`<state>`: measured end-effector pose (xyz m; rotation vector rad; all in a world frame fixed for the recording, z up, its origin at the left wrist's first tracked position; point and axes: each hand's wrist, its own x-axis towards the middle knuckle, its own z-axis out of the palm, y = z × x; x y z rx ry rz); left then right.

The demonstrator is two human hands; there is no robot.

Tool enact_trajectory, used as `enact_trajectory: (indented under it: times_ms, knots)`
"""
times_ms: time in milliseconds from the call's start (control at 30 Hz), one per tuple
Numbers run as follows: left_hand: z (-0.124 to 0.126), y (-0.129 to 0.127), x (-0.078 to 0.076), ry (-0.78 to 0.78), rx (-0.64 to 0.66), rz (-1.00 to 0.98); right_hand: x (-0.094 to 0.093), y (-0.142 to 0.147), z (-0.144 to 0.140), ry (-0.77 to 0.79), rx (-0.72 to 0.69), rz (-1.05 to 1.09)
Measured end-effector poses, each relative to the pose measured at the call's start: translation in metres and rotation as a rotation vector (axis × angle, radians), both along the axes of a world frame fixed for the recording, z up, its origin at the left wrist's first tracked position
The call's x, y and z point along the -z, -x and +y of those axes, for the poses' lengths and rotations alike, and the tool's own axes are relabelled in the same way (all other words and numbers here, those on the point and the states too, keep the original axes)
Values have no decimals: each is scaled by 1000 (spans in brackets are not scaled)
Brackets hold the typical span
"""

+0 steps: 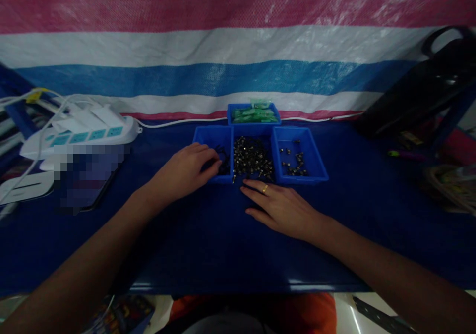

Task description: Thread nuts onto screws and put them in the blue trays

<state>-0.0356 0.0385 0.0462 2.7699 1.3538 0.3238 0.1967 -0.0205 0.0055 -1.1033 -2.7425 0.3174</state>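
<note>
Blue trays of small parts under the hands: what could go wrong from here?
1. The left hand reaches into the left tray of black parts; it may nudge the tray against the middle tray and mix parts.
2. The metal parts are heaped to the front edge beside the right hand; some may spill onto the table.
3. Dim light makes small parts easy to miss.
</note>
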Motion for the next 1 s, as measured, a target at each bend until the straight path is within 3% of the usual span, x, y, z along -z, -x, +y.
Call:
enact_trajectory:
  times_ms: [133,267,367,433,533,700,800,1000]
  knots:
    - [7,-12,-32,104,25,-20,-1,-2,0,7,-18,26]
    - [14,-29,-69,324,183,-22,-4,-4,0,32,-19,39]
    - [11,-39,-79,516,318,-21,-6,-4,0,33,-2,41]
    - [2,-41,-73,665,371,1,-7,-4,0,37,6,29]
    - [-18,-39,-49,741,403,-16,-7,-5,0,62,13,12]
    - [-45,-34,3,504,356,18,-4,-6,2,49,11,15]
    - [-50,-36,27,365,258,44,-4,-8,4,55,-33,30]
    - [-52,-42,45,190,78,81,-3,-11,7,60,-64,-3]
